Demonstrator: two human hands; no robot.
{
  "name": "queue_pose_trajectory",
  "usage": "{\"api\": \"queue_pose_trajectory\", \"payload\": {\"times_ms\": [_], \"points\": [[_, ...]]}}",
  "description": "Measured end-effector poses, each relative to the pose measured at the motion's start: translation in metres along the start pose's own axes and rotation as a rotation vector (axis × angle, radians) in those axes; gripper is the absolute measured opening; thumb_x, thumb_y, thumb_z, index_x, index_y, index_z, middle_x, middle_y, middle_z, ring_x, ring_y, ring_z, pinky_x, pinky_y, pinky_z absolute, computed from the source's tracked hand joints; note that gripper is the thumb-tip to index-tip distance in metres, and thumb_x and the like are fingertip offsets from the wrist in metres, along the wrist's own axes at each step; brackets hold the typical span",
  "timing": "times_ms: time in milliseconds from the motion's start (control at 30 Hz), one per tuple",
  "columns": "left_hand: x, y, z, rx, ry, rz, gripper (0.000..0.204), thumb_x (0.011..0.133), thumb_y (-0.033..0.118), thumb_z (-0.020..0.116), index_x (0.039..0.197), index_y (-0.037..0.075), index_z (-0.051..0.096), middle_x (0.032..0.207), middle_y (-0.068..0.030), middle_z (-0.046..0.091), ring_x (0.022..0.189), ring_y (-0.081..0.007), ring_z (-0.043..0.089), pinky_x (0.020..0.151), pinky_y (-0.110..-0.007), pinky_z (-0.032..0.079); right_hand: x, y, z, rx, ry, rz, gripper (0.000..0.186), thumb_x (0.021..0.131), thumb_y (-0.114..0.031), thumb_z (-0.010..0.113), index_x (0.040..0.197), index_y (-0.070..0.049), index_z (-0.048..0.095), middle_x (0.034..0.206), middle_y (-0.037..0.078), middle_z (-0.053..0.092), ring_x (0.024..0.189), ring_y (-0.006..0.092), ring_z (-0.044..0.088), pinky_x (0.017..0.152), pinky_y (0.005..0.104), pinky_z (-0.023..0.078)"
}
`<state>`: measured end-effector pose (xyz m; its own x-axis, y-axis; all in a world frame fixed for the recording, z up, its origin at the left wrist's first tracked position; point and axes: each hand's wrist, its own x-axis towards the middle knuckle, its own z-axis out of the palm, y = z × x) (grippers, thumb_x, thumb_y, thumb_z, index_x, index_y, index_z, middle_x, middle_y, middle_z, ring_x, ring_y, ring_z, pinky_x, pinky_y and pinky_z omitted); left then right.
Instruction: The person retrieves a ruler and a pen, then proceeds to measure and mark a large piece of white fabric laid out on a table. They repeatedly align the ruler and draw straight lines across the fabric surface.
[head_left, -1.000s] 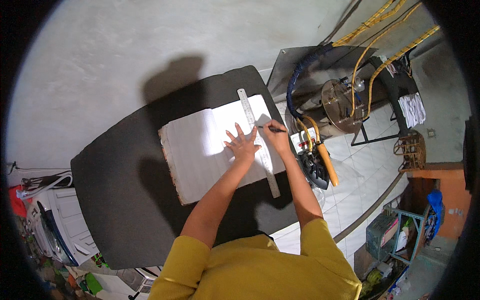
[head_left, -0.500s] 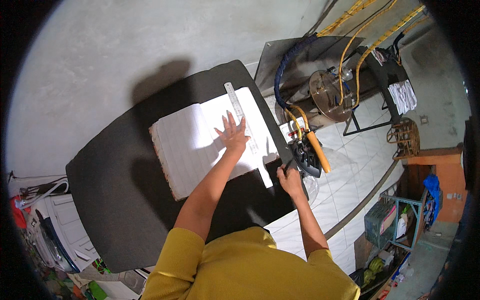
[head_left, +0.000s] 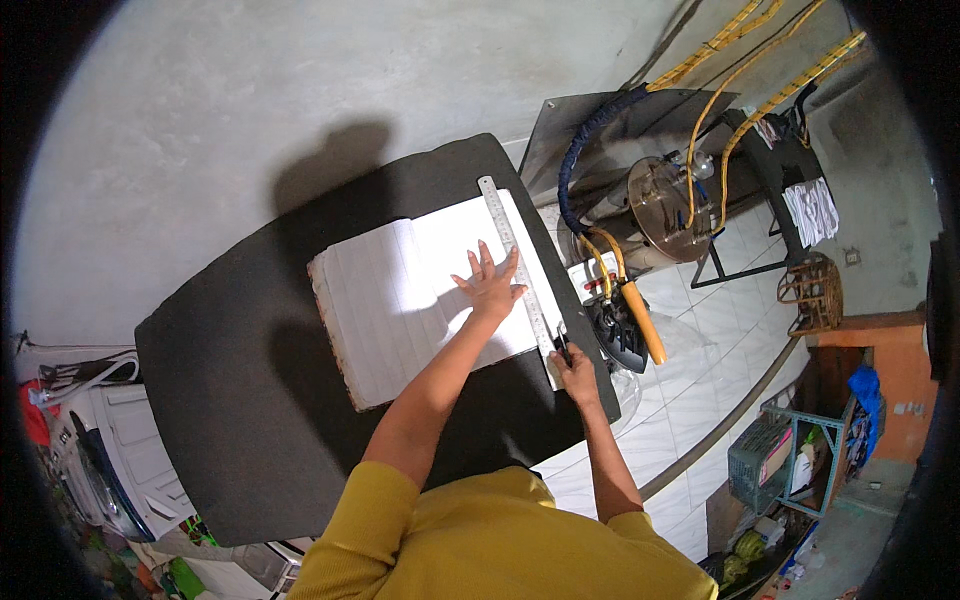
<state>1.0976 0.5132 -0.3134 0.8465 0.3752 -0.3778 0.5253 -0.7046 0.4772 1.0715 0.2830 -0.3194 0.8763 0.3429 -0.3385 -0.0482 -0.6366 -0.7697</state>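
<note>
One dark, cloth-covered tabletop [head_left: 230, 400] slants across the room, its far edge along a grey wall [head_left: 200, 150] and its near edge against a person in a mustard-yellow top [head_left: 500, 540]. An open notebook [head_left: 375, 300] with ruled white pages lies toward the tabletop's right edge; only a narrow dark strip separates the two, while a broad stretch of cloth runs from the notebook's worn left side to the left edge, leaving ample room that way. Just past the right edge stands a black iron with an orange-yellow handle [head_left: 640, 318], crowding that side. A metal ruler [head_left: 502, 222] crosses the right-hand page lengthwise, near its outer margin, both ends reaching beyond the paper. The left hand [head_left: 490, 292], fingers spread wide, presses over the page and the ruler's middle. The right hand [head_left: 578, 378], fingers drawn in around a slim dark tool [head_left: 563, 343], works beside the ruler's lower end, close to the tabletop's near right corner; whether it touches the ruler cannot be told, nor can the tool's exact kind.
</note>
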Motion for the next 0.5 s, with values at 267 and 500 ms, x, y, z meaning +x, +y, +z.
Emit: {"api": "queue_pose_trajectory", "payload": {"times_ms": [267,500], "points": [[0.0061,0.0019,0.0053,-0.009,-0.007,-0.027,0.076,0.077,0.046,0.061,0.139,0.040,0.018,0.146,-0.0148,-0.017,0.134,-0.0398,-0.013,0.093,-0.074,0.000,0.0035,0.0000,-0.0032,0.013,0.032,-0.014,0.016,0.083,-0.017,0.062,0.078,-0.003,0.055,0.065,-0.002,0.051,0.062,0.0064,0.043,0.058,0.0237,0.039],[0.0049,0.0004,0.0044,-0.017,-0.004,0.001,0.073,0.078,0.046,0.060,0.139,0.038,0.020,0.147,-0.0163,-0.015,0.133,-0.0430,-0.012,0.091,-0.076,0.000,-0.0012,-0.0058,-0.0044,0.049,0.056,-0.029,0.019,0.082,-0.019,0.063,0.079,-0.003,0.055,0.064,-0.001,0.051,0.062,0.0068,0.044,0.057,0.0249,0.039]]}}
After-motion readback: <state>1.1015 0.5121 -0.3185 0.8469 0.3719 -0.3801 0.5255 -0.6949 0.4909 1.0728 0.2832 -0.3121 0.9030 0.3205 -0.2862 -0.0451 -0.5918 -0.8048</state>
